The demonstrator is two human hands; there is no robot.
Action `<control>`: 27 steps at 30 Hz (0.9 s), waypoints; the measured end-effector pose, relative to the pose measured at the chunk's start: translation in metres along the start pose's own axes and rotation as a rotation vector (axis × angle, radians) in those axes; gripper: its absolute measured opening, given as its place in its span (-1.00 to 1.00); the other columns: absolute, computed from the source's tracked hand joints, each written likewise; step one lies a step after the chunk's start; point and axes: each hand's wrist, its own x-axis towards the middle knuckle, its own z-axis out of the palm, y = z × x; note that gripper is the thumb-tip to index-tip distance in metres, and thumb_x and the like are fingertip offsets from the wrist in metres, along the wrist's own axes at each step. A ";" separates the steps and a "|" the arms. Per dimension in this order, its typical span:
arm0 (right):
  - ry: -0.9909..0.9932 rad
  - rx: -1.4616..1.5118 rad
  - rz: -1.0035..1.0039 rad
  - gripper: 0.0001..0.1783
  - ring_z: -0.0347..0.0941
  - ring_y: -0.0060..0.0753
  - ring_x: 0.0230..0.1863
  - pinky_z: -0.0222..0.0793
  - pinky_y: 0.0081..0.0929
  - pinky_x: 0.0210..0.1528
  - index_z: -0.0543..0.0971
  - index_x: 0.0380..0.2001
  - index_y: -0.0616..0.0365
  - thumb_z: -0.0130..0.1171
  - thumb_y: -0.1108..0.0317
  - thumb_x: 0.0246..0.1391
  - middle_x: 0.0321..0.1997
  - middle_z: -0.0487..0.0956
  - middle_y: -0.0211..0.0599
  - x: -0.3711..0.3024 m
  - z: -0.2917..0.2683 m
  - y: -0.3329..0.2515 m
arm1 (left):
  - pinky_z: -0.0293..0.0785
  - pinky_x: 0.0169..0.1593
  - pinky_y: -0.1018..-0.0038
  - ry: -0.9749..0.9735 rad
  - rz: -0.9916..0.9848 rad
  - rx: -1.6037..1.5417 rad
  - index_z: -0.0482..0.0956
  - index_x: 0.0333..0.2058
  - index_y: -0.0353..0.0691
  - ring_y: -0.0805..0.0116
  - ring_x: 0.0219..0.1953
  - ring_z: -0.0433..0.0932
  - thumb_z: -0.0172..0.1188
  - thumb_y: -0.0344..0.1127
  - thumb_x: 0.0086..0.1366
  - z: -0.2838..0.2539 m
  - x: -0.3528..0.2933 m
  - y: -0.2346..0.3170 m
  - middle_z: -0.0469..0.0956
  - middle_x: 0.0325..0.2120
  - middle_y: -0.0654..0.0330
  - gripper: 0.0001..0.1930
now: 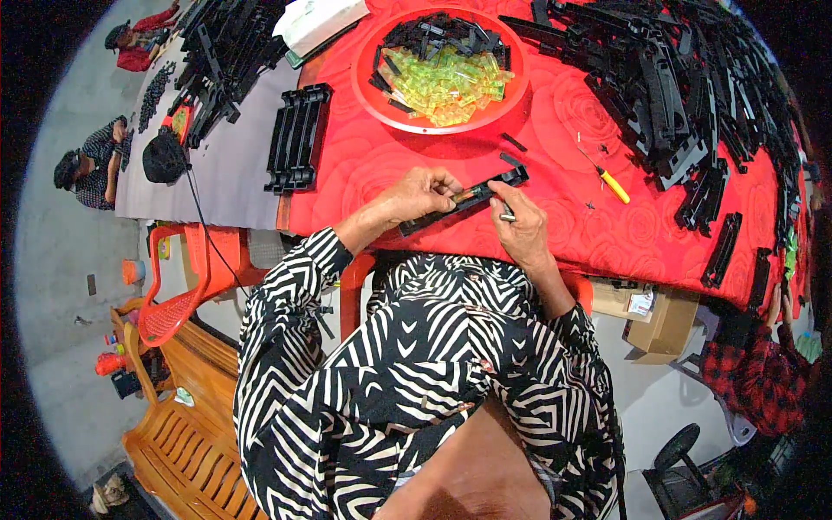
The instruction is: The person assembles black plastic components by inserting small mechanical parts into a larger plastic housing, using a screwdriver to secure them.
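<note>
A long, narrow black plastic part (419, 227) lies at a slant over the near edge of the red-covered table. My left hand (418, 194) is closed on its left stretch, thumb and index finger pinched near a small yellowish piece (464, 198) set in it. Against the part's right stretch presses the thumb of my right hand (524, 229), its other fingers curled. A small dark object with a pale end (508, 213) shows among those fingers; its kind I cannot make out. Just beyond lies a short black strip (513, 141).
A red basin (366, 97) holds yellow-green clear pieces and small black ones. Black plastic parts heap at the right (667, 113) and far left (221, 61). Several lie side by side (297, 139) left of the basin. A yellow-handled screwdriver (614, 186) rests to the right. Other people sit nearby.
</note>
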 end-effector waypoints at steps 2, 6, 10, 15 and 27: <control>-0.027 0.000 0.037 -0.74 0.52 -0.10 -0.39 0.42 -0.29 -0.43 0.49 -0.21 0.13 0.12 0.48 -0.06 -0.35 0.54 -0.14 -0.002 0.003 0.000 | 0.39 -0.21 0.61 -0.051 0.003 -0.036 0.50 -0.23 -0.30 0.58 -0.35 0.44 0.12 -0.58 0.00 -0.004 0.002 -0.002 0.48 -0.41 0.34 -0.72; -0.112 -0.046 0.017 -0.75 0.51 -0.10 -0.44 0.41 -0.25 -0.46 0.48 -0.20 0.11 0.10 0.43 -0.03 -0.39 0.53 -0.17 0.000 0.002 -0.008 | 0.39 -0.21 0.61 -0.072 0.022 -0.067 0.50 -0.21 -0.31 0.56 -0.33 0.45 0.13 -0.56 0.03 -0.008 0.000 -0.005 0.49 -0.39 0.33 -0.71; -0.310 -0.282 0.008 -0.64 0.49 -0.08 -0.51 0.40 -0.18 -0.52 0.43 -0.13 0.06 0.13 0.36 -0.07 -0.46 0.47 -0.20 0.004 -0.003 -0.017 | 0.38 -0.19 0.62 -0.096 0.001 -0.059 0.50 -0.17 -0.31 0.57 -0.33 0.44 0.15 -0.52 0.07 -0.011 -0.002 -0.003 0.48 -0.39 0.34 -0.72; -0.478 -0.425 -0.018 -0.53 0.49 -0.08 -0.52 0.39 -0.16 -0.55 0.39 -0.08 0.04 0.17 0.36 -0.15 -0.49 0.44 -0.20 0.011 -0.006 -0.025 | 0.39 -0.25 0.65 -0.095 0.055 -0.118 0.50 -0.22 -0.35 0.59 -0.36 0.44 0.15 -0.54 0.06 -0.012 0.001 -0.008 0.49 -0.41 0.34 -0.75; -0.322 -0.303 -0.033 -0.51 0.47 -0.07 -0.55 0.38 -0.18 -0.57 0.39 0.02 -0.05 0.12 0.39 -0.07 -0.49 0.46 -0.20 0.001 0.011 -0.021 | 0.41 -0.29 0.50 -0.024 0.181 0.269 0.51 -0.32 -0.34 0.50 -0.42 0.46 0.14 -0.48 0.06 -0.021 0.010 0.000 0.52 -0.50 0.24 -0.84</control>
